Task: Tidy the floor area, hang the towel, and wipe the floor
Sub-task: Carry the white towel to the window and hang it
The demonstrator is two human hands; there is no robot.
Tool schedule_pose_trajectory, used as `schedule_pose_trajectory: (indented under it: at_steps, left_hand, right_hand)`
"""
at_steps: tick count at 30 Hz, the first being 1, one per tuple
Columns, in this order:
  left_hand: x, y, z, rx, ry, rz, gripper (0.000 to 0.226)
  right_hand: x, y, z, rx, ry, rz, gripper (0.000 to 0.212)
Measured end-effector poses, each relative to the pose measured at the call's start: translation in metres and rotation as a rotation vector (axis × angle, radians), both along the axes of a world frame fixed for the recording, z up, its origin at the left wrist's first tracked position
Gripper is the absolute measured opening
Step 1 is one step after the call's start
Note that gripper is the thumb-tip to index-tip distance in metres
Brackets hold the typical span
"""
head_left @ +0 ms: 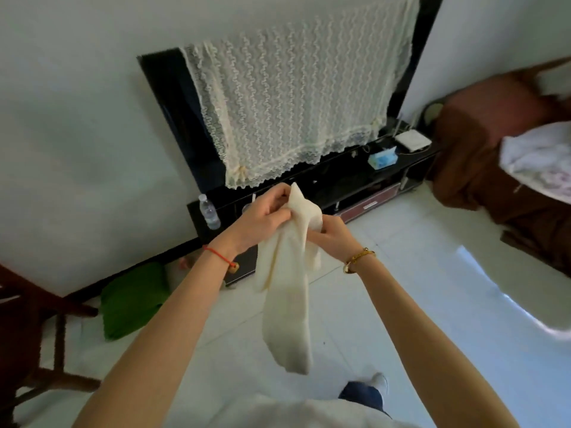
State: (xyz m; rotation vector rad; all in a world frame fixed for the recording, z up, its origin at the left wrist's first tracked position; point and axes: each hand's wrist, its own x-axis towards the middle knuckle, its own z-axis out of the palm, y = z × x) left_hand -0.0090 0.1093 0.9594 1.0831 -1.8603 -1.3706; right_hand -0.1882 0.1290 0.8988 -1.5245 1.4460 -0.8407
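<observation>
A cream towel (pixel 287 304) hangs in front of me, bunched at the top and drooping toward the white tiled floor (pixel 417 304). My left hand (pixel 265 216) pinches its upper edge from the left. My right hand (pixel 332 234) grips the same upper part from the right, just below. Both hands are held at about chest height over the floor.
A black TV stand (pixel 340 186) runs along the wall with a lace-covered TV (pixel 293 97), a water bottle (pixel 209 211) and a tissue pack (pixel 382 158). A green cushion (pixel 133 301) lies on the floor at left, beside a wooden chair (pixel 37 335). A brown sofa (pixel 494 168) stands at right.
</observation>
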Motion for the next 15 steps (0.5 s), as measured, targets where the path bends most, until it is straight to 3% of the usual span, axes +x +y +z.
schedule_pose_trajectory:
  at_steps: [5,10,15]
  left_hand:
    - [-0.098,-0.026,0.004,-0.061,-0.070,-0.147,0.023]
    - [-0.208,-0.047,-0.004,-0.203,-0.281,-0.185,0.026]
    - [-0.330,-0.053,-0.006,-0.045,-0.390,-0.390,0.031]
  right_hand:
    - [-0.121,0.016,0.011,-0.047,0.068,-0.163,0.015]
    - [-0.248,0.043,0.013,-0.037,-0.026,-0.254,0.011]
    - [-0.372,0.077,0.013,-0.067,-0.064,-0.502,0.018]
